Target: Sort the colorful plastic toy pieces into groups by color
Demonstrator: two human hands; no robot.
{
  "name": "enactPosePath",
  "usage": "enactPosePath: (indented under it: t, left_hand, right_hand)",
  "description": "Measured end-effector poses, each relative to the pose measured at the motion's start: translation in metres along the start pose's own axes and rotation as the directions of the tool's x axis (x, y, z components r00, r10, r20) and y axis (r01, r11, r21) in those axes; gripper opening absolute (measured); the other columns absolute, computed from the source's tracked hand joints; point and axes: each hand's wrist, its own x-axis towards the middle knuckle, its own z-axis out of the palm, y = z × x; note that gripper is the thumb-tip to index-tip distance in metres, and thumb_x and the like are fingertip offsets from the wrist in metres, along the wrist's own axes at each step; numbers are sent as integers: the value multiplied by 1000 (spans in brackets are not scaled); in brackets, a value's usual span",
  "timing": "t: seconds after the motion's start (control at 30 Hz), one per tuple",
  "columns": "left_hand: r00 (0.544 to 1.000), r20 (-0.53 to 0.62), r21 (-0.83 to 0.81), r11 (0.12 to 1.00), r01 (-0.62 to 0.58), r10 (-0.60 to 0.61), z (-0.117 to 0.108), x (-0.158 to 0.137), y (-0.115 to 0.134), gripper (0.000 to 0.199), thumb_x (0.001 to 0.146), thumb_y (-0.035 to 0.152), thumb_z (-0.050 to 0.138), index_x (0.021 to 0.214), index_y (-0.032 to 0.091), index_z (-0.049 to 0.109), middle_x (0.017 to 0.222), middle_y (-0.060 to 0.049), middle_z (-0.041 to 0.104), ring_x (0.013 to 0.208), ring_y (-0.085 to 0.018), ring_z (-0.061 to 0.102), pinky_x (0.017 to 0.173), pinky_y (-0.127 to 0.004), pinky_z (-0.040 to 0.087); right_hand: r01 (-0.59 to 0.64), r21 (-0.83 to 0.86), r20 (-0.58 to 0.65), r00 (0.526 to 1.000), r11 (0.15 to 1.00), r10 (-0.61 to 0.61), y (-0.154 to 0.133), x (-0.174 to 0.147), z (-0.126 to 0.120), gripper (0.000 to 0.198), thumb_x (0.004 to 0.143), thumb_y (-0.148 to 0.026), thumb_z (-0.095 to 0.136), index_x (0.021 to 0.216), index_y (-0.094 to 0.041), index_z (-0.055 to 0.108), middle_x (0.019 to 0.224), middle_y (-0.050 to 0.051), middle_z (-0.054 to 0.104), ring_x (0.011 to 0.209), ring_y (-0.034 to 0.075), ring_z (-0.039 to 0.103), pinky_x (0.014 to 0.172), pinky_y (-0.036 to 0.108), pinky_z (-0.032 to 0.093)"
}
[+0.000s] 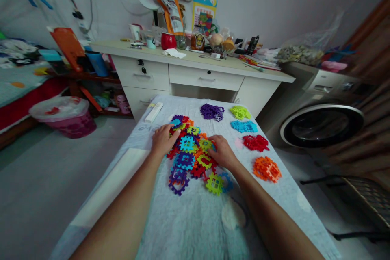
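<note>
L hand (163, 140) rests on the left edge of the heap, fingers loosely spread, thumb out over the pcs; nothing looks gripped there. R hand (224, 152) is at the right edge, fingers bent, thumb over a lime pc (206, 145); too small to be sure, so can't tell if it's pinching that pc or just resting on it.

Btwn the hands: the mixed heap (187, 158), mid-tbl, notched plastic pcs in purple, blue, red, orange & lime, lots overlapping.

Step in hand, as I read it: both hands working thru the mixed heap. Next move prob. calls for a thumb-&-finger hold on one pc's edge, then a straight lift so the notches don't drag neighbours along.

Further out, single-colour piles: purple pile (210, 111) beyond the heap; down the R side, far to near, lime pile (240, 112), lt blue pile (243, 126), red pile (256, 143), orange pile (267, 169). White bar (154, 112) at the far L of the tbl (189, 227); desk (146, 76) past that, washer (300, 85) off R.
</note>
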Motion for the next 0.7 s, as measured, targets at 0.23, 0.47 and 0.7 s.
enactPosePath:
  t: [0.23,0.47,0.7]
  left_hand:
    - [999,-28,1,1000,-16,16,4,0,-4,45,91,50,47,123,22,63,125,-10,66,116,-28,59,103,-46,44]
    - [1000,-1,18,1000,2,-2,2,0,1,47,91,49,47,125,20,62,128,-12,64,117,-31,58,102,-49,43]
    - [1000,-6,32,999,-25,25,4,2,-3,46,90,50,49,125,22,61,128,-10,64,116,-30,58,102,-48,44]
  right_hand:
    - [-18,72,-5,1000,997,19,7,0,3,37,78,-20,64,115,-21,63,111,8,67,104,23,60,95,39,45]
    - [-15,146,-85,996,989,27,28,10,-7,39,76,-22,66,115,-21,61,117,9,64,108,24,59,97,42,45]
    - [-37,-20,-217,976,999,32,75,56,-43,20,75,-24,67,94,-20,63,101,7,66,98,24,60,93,41,45]
